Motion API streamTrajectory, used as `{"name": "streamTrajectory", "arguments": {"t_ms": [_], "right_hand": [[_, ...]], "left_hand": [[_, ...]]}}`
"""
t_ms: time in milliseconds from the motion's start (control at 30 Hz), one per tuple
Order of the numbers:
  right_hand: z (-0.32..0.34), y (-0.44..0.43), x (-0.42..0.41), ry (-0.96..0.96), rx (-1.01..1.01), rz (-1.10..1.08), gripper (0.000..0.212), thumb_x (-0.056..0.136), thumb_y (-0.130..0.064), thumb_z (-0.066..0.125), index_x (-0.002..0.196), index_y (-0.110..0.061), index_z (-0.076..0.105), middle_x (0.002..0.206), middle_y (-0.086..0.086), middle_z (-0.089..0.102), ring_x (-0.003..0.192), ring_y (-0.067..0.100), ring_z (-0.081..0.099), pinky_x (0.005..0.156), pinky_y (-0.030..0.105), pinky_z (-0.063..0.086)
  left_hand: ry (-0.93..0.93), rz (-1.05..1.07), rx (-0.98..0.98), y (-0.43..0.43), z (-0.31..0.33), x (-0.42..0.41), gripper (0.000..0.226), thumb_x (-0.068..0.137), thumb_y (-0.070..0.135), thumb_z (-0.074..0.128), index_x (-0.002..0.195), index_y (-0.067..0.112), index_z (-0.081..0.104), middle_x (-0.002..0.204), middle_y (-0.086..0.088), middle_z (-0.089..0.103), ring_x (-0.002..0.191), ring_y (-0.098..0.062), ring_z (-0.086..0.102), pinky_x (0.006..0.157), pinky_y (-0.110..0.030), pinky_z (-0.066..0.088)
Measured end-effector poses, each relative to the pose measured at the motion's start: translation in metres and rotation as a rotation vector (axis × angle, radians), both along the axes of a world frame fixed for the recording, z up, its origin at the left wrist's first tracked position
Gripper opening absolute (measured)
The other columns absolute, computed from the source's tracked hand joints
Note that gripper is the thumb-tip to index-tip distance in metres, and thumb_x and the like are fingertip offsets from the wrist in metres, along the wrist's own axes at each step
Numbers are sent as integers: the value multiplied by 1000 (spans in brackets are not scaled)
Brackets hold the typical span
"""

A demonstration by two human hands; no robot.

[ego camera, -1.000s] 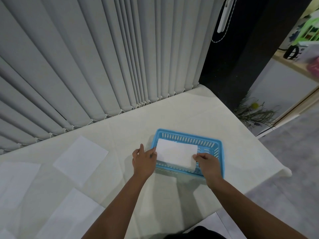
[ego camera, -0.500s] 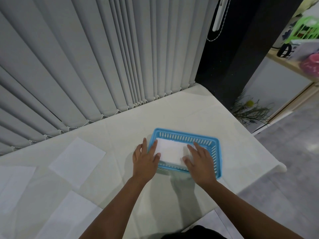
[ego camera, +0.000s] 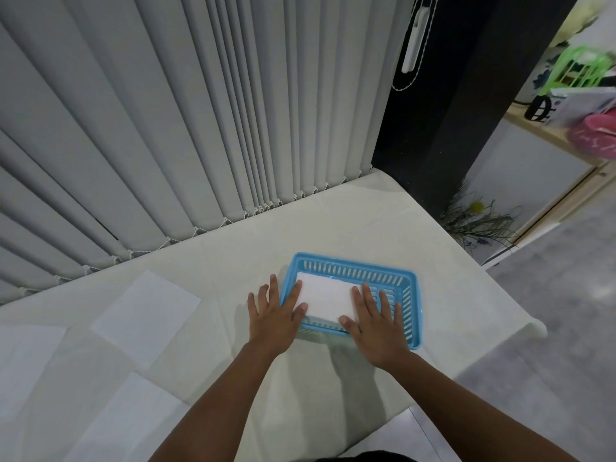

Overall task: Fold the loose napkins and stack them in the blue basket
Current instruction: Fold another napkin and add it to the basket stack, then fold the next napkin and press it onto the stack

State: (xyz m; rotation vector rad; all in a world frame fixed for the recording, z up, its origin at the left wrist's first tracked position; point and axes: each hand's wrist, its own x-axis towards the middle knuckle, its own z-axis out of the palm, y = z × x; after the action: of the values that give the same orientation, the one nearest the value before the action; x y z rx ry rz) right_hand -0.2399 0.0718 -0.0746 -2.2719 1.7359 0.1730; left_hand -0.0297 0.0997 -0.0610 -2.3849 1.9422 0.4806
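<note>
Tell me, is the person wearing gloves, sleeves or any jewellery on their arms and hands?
No. Both the left hand and the right hand are bare: no gloves, rings, watch or bracelets show. The forearms are uncovered as far as the picture's bottom edge, so no sleeves are visible.

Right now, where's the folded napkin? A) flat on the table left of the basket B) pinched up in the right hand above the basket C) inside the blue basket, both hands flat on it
C: the folded napkin lies inside the blue basket, with the left hand and right hand spread flat, fingers on its ends.

head cam; looks fwd+down; close over table (ego camera: 233,248); hands at centre; single view
</note>
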Motion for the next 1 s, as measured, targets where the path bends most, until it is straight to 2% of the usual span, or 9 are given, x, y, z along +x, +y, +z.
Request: {"name": "streamTrajectory", "arguments": {"t_ms": [167, 267, 367, 467, 533, 667, 767, 900, 1000], "right_hand": [[4, -1, 1, -18, -49, 16, 105, 71, -72, -28, 152, -21, 13, 162, 4, 13, 147, 37, 12, 116, 58, 6], [10, -3, 0, -1, -41, 28, 114, 60, -72, -37, 153, -21, 8, 163, 3, 6, 148, 34, 6, 117, 55, 3], [23, -1, -1, -16, -30, 41, 112, 61, -76, -30, 153, -22, 5, 163, 1, 0, 148, 32, 1, 118, 52, 0], [34, 10, -2, -28, -35, 79, 102, 67, -72, -19, 153, -23, 7, 163, -1, 0, 149, 30, 1, 118, 52, 0], [40, 20, -2, -41, -49, 117, 114, 61, -76, -30, 153, -22, 10, 163, -1, 3, 149, 31, 3, 118, 53, 2], [46, 40, 5, -85, -72, 201, 123, 54, -73, -39, 152, -22, 14, 163, -1, 6, 149, 29, 6, 118, 52, 3], [48, 55, 17, -79, -61, 289, 104, 68, -74, -21, 152, -22, 15, 163, -1, 7, 148, 28, 6, 118, 51, 3], [44, 73, 46, -73, -16, 386, 70, 93, -61, 16, 151, -21, 19, 162, 1, 8, 148, 29, 8, 119, 50, 4], [42, 85, 75, -79, 38, 472, 64, 97, -56, 24, 152, -23, 18, 163, 1, 6, 148, 30, 7, 119, 50, 4]], "left_hand": [[-50, -3, 17, -2, 10, -5, 56, 97, 53, 14, 149, 38, 0, 160, -8, -10, 147, -31, 2, 118, -52, -2], [-106, -5, -31, -2, 17, -6, 56, 98, 51, 17, 150, 35, 6, 161, -8, -9, 147, -31, 2, 118, -50, -1], [-106, 33, -45, 9, 20, -7, 56, 98, 51, 16, 150, 33, 9, 161, -9, -7, 146, -32, 5, 119, -50, 0], [-60, 121, -106, 33, 25, -12, 65, 89, 54, 10, 146, 29, 32, 158, -14, 18, 141, -36, 26, 116, -54, 14], [-32, 168, -113, 51, 26, -14, 72, 85, 56, 8, 142, 26, 41, 155, -15, 28, 137, -37, 35, 113, -54, 21], [-43, 259, -95, 89, 30, -14, 78, 82, 58, 1, 141, 26, 41, 156, -12, 27, 139, -35, 33, 114, -51, 22], [-47, 338, -72, 119, 31, -9, 74, 85, 59, 3, 144, 28, 35, 159, -10, 18, 143, -32, 23, 117, -48, 15], [-32, 428, -66, 160, 31, 9, 81, 80, 61, -1, 143, 26, 36, 159, -9, 20, 142, -31, 25, 116, -47, 18], [29, 517, -38, 187, 28, 31, 56, 96, 51, 27, 145, 25, 31, 159, -7, 18, 143, -27, 25, 117, -46, 19]]}}
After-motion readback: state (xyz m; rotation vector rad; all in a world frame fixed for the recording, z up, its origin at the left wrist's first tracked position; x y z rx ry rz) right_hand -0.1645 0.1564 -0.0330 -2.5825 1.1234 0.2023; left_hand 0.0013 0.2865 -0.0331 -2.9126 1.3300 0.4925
